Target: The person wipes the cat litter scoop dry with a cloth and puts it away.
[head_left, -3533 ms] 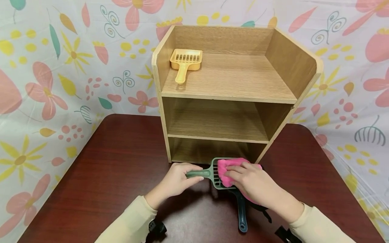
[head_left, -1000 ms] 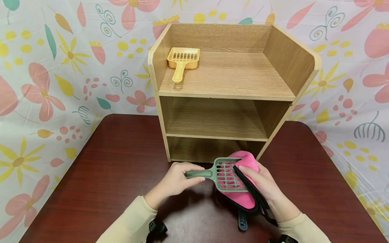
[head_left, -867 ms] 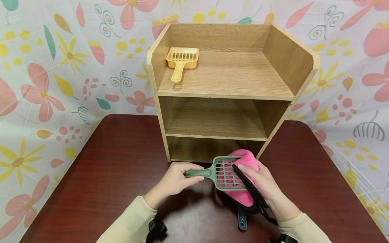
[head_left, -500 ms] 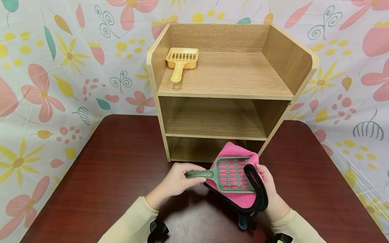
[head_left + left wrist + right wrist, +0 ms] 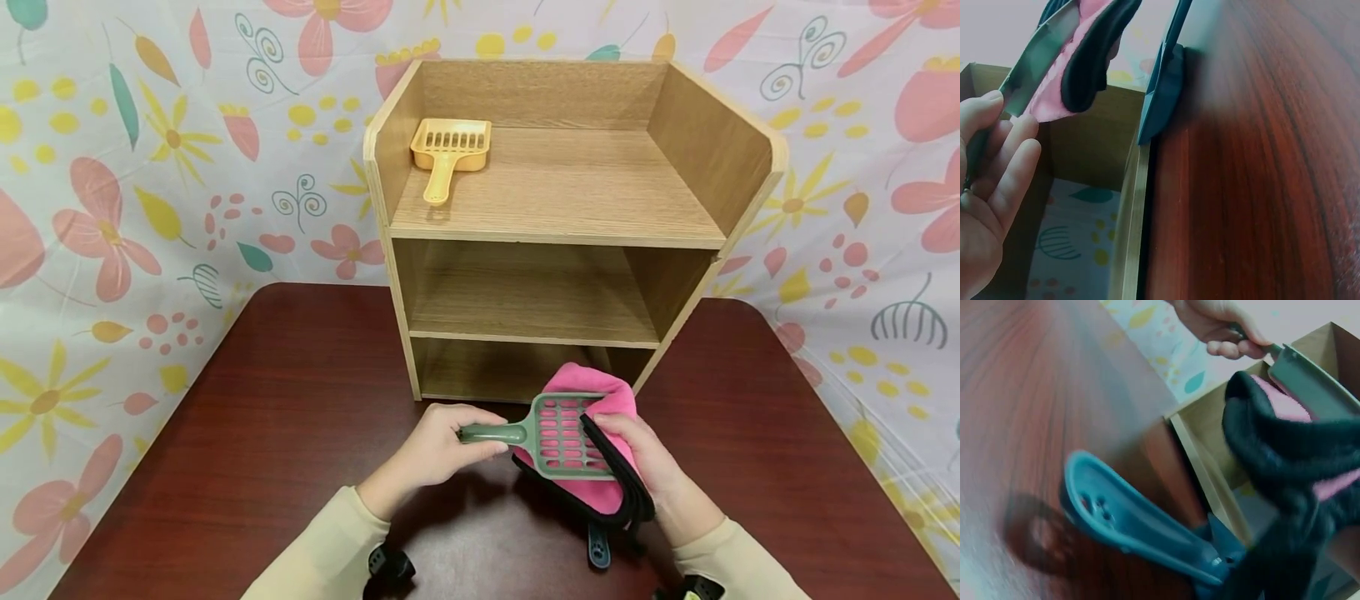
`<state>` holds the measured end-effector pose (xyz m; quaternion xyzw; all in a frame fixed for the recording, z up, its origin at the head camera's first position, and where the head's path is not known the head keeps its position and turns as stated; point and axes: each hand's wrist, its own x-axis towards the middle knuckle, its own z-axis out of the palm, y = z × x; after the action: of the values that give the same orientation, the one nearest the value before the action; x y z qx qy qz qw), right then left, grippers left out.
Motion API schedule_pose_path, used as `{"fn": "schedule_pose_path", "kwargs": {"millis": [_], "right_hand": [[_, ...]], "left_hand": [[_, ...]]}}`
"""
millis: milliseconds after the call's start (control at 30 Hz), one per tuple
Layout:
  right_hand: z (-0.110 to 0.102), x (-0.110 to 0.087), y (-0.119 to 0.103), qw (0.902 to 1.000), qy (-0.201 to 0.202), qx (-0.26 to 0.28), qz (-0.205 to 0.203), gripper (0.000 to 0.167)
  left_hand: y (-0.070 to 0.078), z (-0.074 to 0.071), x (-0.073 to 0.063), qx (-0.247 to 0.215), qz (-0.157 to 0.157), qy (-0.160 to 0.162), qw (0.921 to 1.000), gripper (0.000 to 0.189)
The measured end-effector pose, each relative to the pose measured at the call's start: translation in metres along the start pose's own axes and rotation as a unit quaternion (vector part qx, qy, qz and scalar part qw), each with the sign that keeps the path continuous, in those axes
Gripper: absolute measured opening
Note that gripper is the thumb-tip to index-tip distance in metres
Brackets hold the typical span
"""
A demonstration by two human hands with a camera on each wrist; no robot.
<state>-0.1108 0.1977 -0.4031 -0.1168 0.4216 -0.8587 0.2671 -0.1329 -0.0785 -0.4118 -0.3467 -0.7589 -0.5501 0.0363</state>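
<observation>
My left hand [image 5: 435,446] pinches the handle of a green slotted litter scoop [image 5: 534,435], held level above the table. My right hand [image 5: 656,475] grips a pink cloth [image 5: 581,379] with black edging. The cloth lies under the scoop head and folds over its right end, the thumb on top; pink shows through the slots. Below them a blue litter scoop [image 5: 597,547] pokes out its handle, the rest covered in the head view. In the right wrist view that handle [image 5: 1141,519] stands out beside the black edging [image 5: 1260,437].
A wooden shelf unit [image 5: 555,237] stands on the dark red table [image 5: 300,375] just beyond the hands. On its top shelf, at left, a yellow litter scoop [image 5: 442,175] rests on a matching yellow tray [image 5: 468,161]. A flowered sheet [image 5: 180,225] hangs behind.
The right hand has gone from rubbing the cloth on the scoop's top face to holding it beneath and around the right end. Its thumb now shows on top. The left hand stays almost still.
</observation>
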Motion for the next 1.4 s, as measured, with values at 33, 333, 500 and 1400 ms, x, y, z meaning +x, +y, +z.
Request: {"fn": "schedule_pose_path", "kwargs": {"millis": [33, 333, 500, 1400], "right_hand": [[-0.001, 0.002, 0.0, 0.9997, 0.002, -0.022, -0.014, 0.037], [-0.001, 0.008, 0.001, 0.919, 0.21, -0.326, -0.073, 0.04], [0.0, 0.007, -0.003, 0.8706, 0.262, -0.41, -0.074, 0.039], [0.005, 0.0, 0.0, 0.9358, 0.255, -0.241, -0.03, 0.044]], "left_hand": [[0.0, 0.0, 0.0, 0.008, 0.005, 0.001, 1.0, 0.021], [-0.002, -0.002, 0.002, 0.079, 0.032, 0.003, 0.9964, 0.023], [-0.003, -0.003, 0.003, 0.101, 0.046, 0.005, 0.9938, 0.024], [-0.008, -0.002, 0.004, 0.15, 0.121, 0.076, 0.9783, 0.023]]}}
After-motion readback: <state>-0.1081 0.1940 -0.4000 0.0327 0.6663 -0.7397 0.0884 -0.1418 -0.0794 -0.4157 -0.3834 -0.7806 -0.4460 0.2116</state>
